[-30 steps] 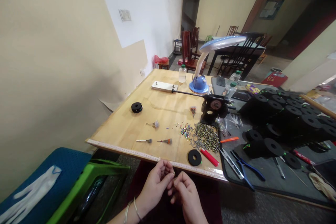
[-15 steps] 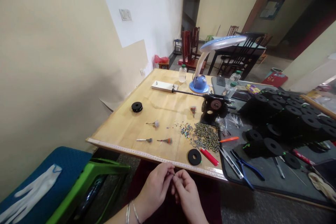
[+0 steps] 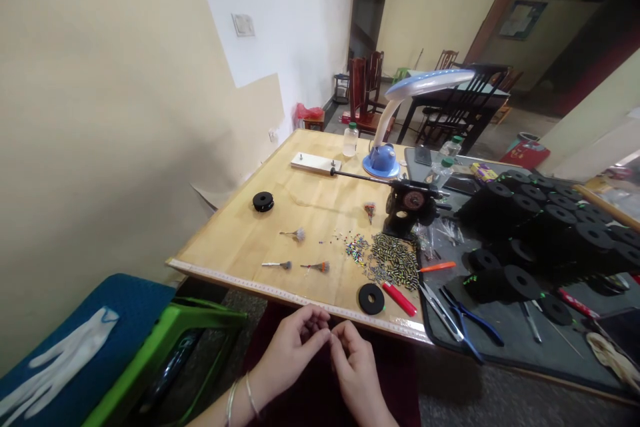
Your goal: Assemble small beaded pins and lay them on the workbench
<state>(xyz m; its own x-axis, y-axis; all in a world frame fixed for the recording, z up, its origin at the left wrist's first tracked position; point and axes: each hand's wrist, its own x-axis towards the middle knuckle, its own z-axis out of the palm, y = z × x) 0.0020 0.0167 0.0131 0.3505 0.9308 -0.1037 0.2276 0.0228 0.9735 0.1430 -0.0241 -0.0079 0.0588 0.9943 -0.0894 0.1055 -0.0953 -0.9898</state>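
My left hand [image 3: 295,345] and right hand [image 3: 356,361] meet fingertip to fingertip just below the table's [image 3: 240,240] front edge. Both are curled in a pinch, and what they grip is too small to tell. A black ring [image 3: 371,298] lies by that edge.

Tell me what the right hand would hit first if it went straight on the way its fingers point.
Most likely the left hand: the right hand points forward and leftward, fingertips almost against the left hand's fingertips. Whether they touch is unclear. Past them comes the near edge of the wooden table.
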